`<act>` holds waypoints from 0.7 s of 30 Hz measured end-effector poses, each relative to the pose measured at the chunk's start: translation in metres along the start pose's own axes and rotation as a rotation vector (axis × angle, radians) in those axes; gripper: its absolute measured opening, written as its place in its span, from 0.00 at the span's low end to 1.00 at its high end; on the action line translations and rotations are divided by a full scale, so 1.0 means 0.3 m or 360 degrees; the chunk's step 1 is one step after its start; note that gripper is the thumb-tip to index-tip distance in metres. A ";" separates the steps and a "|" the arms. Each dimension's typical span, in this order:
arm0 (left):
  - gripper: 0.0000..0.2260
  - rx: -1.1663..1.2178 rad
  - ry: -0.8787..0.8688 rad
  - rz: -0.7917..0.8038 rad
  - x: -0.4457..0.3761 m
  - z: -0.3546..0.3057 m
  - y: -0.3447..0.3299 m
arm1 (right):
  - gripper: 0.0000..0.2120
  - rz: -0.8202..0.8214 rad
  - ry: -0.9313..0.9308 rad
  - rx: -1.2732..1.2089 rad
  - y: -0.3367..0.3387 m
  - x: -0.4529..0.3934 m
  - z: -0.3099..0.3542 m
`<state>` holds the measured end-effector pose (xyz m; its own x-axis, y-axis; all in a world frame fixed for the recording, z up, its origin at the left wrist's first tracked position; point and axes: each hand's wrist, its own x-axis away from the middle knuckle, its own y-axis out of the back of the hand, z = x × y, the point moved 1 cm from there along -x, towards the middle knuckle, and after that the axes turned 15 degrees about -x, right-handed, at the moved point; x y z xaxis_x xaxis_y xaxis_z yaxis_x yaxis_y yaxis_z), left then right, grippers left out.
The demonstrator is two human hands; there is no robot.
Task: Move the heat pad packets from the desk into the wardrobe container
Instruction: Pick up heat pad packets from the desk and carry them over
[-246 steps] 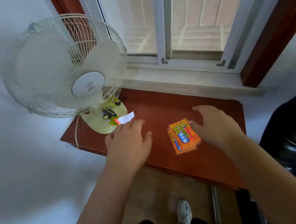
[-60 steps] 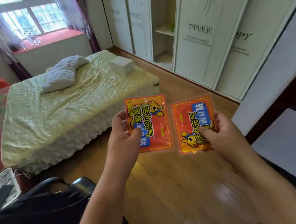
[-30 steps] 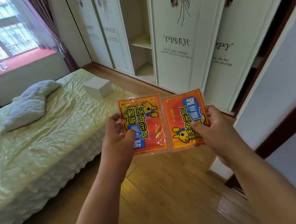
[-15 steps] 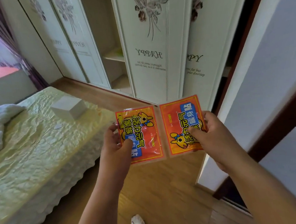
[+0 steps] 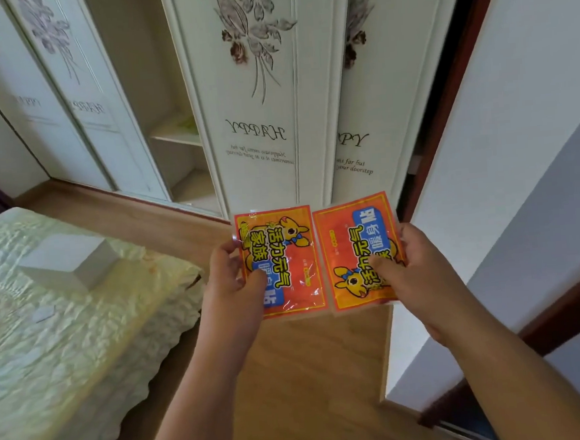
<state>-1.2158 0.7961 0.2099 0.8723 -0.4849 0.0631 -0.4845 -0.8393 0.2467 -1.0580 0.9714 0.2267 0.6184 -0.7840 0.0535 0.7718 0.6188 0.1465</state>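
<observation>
White wardrobe (image 5: 256, 95) with sliding doors bearing grey flower prints and the word "HAPPY" fills the upper field; one bay stands open, showing pale shelves (image 5: 176, 133). Bed (image 5: 60, 339) with a pale green crinkled cover occupies the lower left, carrying a small white rectangular box (image 5: 70, 261) near its far corner. Light brown wooden floor (image 5: 310, 383) runs between bed and wardrobe. White wall panel (image 5: 504, 156) with a dark brown frame rises at right. Left hand (image 5: 233, 282), thumb pressed on the front face and fingers behind, pinches the left orange plastic heat pad packet (image 5: 284, 261) printed with yellow characters and a cartoon deer. Right hand (image 5: 412, 273) pinches likewise the right orange heat pad packet (image 5: 352, 249), whose print is inverted. Both packets are held upright in the air side by side, edges almost touching, in front of the wardrobe doors and above the floor
</observation>
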 end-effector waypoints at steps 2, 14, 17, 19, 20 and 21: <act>0.19 -0.0008 0.0012 0.0038 -0.083 0.017 0.042 | 0.13 -0.0010 0.0004 0.0009 -0.072 -0.050 0.005; 0.21 -0.0083 0.0124 -0.0072 -0.454 0.108 0.213 | 0.12 0.0087 -0.0048 0.0015 -0.402 -0.387 0.019; 0.20 -0.0067 0.0164 -0.0147 -0.557 0.106 0.220 | 0.11 0.0154 -0.0040 0.0007 -0.458 -0.512 0.009; 0.19 -0.0062 0.0187 -0.0192 -0.634 0.099 0.221 | 0.10 0.0201 -0.0017 0.0018 -0.492 -0.611 0.008; 0.19 -0.0081 0.0191 -0.0224 -0.675 0.091 0.221 | 0.10 0.0229 -0.0008 0.0012 -0.508 -0.665 0.007; 0.19 -0.0118 0.0193 -0.0260 -0.718 0.079 0.220 | 0.11 0.0264 -0.0004 0.0006 -0.522 -0.720 0.011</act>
<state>-1.4371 0.8392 0.1896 0.9427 -0.3068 0.1311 -0.3334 -0.8818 0.3336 -1.3130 1.0437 0.1953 0.7370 -0.6712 0.0796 0.6586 0.7396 0.1389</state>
